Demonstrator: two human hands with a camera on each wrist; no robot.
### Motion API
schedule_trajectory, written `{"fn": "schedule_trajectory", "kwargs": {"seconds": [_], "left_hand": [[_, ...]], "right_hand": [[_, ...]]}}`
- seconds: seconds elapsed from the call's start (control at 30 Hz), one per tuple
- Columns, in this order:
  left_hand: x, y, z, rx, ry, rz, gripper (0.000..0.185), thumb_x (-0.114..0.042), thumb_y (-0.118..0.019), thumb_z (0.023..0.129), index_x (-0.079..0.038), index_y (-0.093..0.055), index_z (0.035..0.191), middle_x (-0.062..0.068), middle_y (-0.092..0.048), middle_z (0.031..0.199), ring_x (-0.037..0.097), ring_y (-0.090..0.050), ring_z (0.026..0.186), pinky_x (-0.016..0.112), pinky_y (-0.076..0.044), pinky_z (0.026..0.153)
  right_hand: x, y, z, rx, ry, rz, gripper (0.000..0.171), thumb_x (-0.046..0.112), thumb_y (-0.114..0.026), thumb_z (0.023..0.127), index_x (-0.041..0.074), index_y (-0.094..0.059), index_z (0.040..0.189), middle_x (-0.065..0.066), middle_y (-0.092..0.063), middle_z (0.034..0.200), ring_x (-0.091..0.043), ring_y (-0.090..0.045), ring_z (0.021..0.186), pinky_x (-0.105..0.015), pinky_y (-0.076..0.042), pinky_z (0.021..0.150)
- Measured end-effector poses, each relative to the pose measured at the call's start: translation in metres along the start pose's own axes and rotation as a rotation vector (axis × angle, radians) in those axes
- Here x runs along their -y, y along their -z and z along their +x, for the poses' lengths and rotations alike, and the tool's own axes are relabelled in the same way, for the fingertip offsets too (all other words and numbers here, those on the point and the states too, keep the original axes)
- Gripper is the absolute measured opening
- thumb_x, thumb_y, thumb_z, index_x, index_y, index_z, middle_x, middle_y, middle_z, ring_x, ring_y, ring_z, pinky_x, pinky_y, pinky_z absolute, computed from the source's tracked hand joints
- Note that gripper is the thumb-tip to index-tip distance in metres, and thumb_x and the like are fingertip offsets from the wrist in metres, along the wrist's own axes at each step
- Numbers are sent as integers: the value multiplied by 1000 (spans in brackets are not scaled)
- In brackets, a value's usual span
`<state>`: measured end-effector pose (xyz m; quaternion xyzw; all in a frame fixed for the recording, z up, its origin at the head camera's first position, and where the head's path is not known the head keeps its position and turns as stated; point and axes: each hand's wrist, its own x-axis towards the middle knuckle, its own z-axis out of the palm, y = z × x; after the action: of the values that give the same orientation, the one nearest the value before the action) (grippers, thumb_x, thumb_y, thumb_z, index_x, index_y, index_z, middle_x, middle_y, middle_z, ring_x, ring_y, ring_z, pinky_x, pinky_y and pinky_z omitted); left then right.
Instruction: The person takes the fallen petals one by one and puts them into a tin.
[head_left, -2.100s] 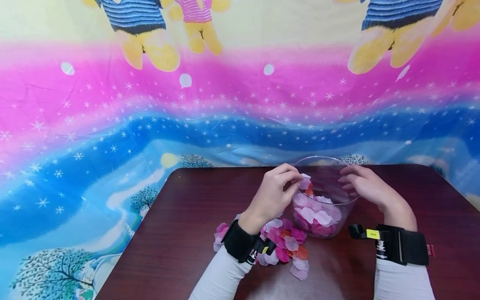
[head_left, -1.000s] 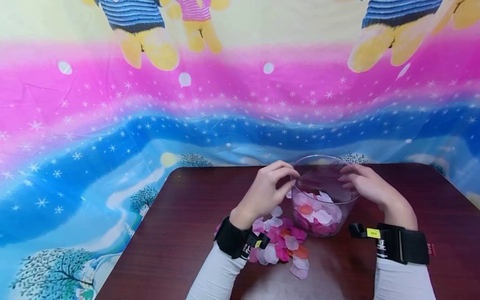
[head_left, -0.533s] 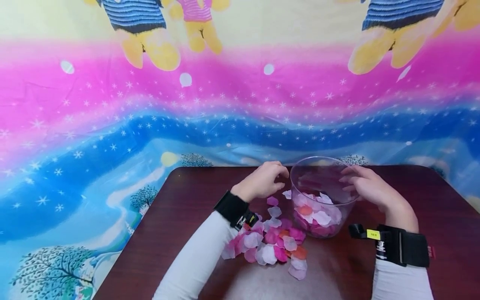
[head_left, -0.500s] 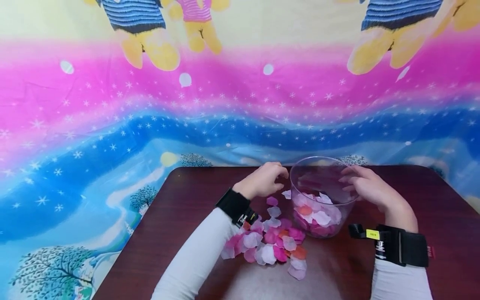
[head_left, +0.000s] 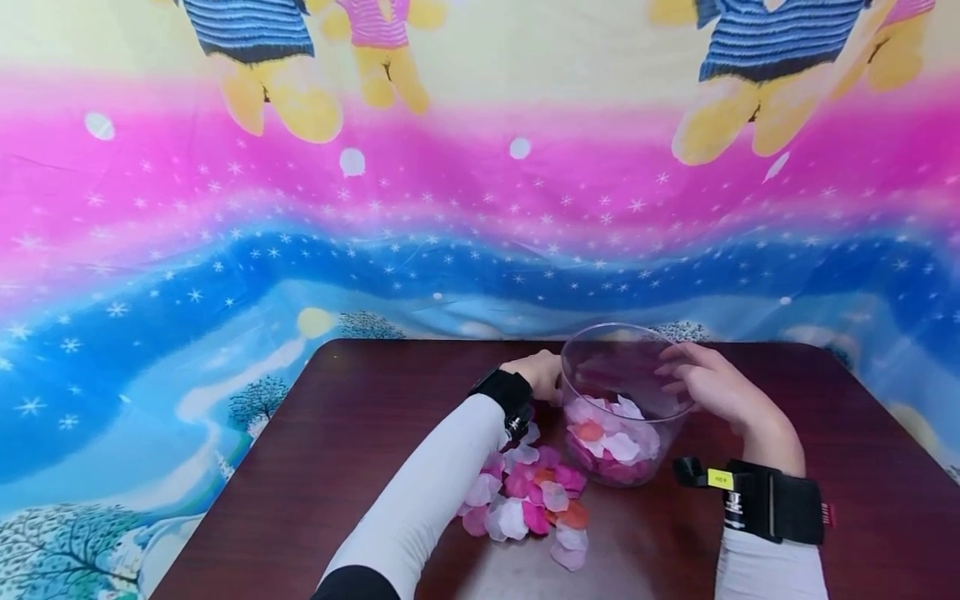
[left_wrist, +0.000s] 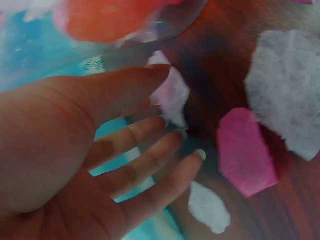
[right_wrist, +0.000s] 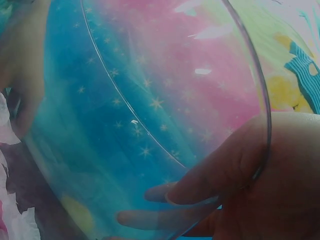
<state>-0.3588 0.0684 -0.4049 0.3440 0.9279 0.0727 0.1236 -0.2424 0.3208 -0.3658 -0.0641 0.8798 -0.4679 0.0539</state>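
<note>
A clear plastic bowl (head_left: 626,367) stands on the dark wooden table (head_left: 360,450), part filled with pink, white and orange petals (head_left: 607,437). My right hand (head_left: 686,377) grips the bowl's right rim. In the right wrist view the right hand (right_wrist: 165,205) has its thumb over the bowl wall (right_wrist: 150,115), and its fingers show through the plastic. My left hand (head_left: 551,385) is low at the bowl's left side. In the left wrist view the left hand (left_wrist: 175,115) is spread, with its thumb tip touching a pale pink petal (left_wrist: 174,97) on the table.
A loose heap of petals (head_left: 528,500) lies on the table in front of the bowl. In the left wrist view a bright pink petal (left_wrist: 246,152) and a white petal (left_wrist: 285,90) lie beside my fingers. A colourful cloth (head_left: 225,250) hangs behind the table.
My left hand dropped its petals into the bowl, then moved down and away to the table by the bowl's far left side. My right hand stayed on the rim.
</note>
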Motion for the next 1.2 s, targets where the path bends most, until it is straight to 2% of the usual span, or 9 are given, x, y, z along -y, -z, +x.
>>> {"fn": "schedule_trajectory", "kwargs": {"seconds": [0.13, 0.23, 0.4, 0.57, 0.73, 0.93, 1.07, 1.2], "left_hand": [[4, -6, 2, -53, 13, 23, 25, -16, -88, 81, -16, -69, 97, -2, -68, 94, 13, -62, 90, 24, -50, 75], [7, -7, -1, -74, 2, 9, 22, -18, -89, 81, -16, -73, 96, -3, -71, 92, 13, -64, 92, 23, -51, 76], [12, -8, -9, -49, -25, -16, 8, -17, -84, 86, -18, -80, 93, -7, -74, 88, 8, -63, 89, 19, -50, 72], [18, -2, -22, -52, -68, -52, 7, -11, -81, 88, -13, -82, 95, -3, -75, 95, 10, -65, 93, 19, -52, 74], [26, 20, -41, -92, -106, -101, 5, -9, -78, 90, -10, -80, 95, 0, -75, 92, 11, -66, 85, 22, -53, 73], [28, 59, -69, -203, -196, -104, 4, -5, -79, 89, -6, -80, 92, 3, -76, 86, 12, -69, 79, 21, -54, 72], [19, 83, -88, -277, -250, -125, 2, -6, -77, 91, -7, -79, 92, 2, -75, 87, 11, -70, 81, 18, -54, 74], [1, 99, -99, -339, -322, -115, 5, -7, -74, 94, -9, -79, 94, 0, -74, 91, 10, -68, 85, 17, -53, 78]], "right_hand": [[4, -3, 2, -2, 12, 4, 42, 8, -31, 107, -13, -37, 143, -38, -51, 138, -49, -61, 118, -39, -59, 75], [8, -3, 3, -9, 27, 6, 42, 7, -31, 107, -13, -38, 142, -38, -51, 137, -50, -61, 117, -39, -59, 74], [9, -3, 2, -9, 31, 2, 42, 6, -30, 106, -14, -37, 142, -39, -51, 136, -50, -61, 117, -40, -60, 74], [6, -3, 2, -5, 21, 0, 42, 6, -30, 106, -14, -37, 143, -39, -50, 137, -51, -60, 118, -42, -60, 77], [3, -1, 1, -5, 12, -7, 43, 7, -29, 106, -13, -36, 143, -39, -50, 138, -51, -59, 119, -42, -60, 77], [0, 1, 0, -8, 8, -14, 43, 7, -28, 107, -14, -35, 144, -39, -50, 137, -51, -60, 118, -42, -59, 76], [-1, 1, 0, -7, 8, -3, 43, 7, -28, 107, -14, -35, 144, -40, -50, 137, -51, -59, 119, -42, -59, 77], [-1, 0, 1, 4, 1, -2, 44, 7, -28, 107, -14, -34, 144, -39, -49, 138, -51, -59, 119, -42, -59, 76]]}}
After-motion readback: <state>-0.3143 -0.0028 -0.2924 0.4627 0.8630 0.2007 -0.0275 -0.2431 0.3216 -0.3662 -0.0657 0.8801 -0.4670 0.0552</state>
